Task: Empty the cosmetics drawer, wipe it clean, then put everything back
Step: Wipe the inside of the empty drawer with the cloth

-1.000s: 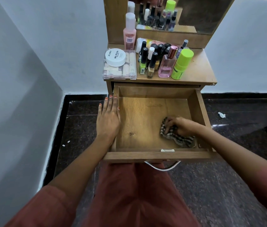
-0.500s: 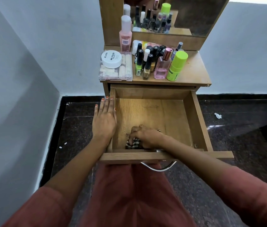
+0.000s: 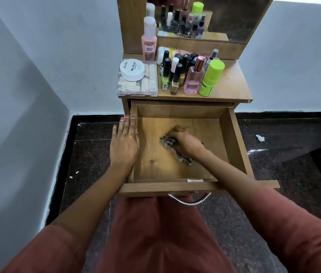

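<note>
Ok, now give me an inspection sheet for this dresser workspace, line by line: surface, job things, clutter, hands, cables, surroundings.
Surface: drawer pulled open; inside it only the striped cloth and a dark mark on its wooden bottom.
Job's things: on the dresser top stand a green bottle, pink perfume bottle, nail polish bottles, tall pink bottle and a white jar on a clear box.
Clutter: paper scrap on the floor, right; white flecks, left.
Hands: left hand lies flat on the drawer's left wall; right hand, blurred, holds the cloth against the drawer bottom.
Cables: nothing seen.
Surroundings: mirror, pale walls, dark stone floor.
</note>
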{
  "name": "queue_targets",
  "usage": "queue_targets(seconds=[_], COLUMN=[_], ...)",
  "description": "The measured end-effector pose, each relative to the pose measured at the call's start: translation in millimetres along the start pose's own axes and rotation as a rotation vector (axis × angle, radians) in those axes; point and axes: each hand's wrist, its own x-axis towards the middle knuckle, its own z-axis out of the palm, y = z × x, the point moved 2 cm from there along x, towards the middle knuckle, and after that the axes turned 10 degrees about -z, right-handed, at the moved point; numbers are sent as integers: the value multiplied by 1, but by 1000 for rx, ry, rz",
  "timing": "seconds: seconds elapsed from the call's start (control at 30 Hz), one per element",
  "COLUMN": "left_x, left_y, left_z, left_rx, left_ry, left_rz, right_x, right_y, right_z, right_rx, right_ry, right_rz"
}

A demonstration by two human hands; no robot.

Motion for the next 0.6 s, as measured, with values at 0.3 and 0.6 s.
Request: queue_targets(seconds=[0.3,0.6], left_x=[-1,0], left_y=[0,0], left_z=[0,0], left_rx=[-16,-18], left_ry=[-7,-8], left_rz=[-7,-3], right_x=[-10,23], right_y=[-70,-22], right_z=[29,-4], right_rx=[-130,-68], right_ry=[-229,-29], right_rz=[-399,-70])
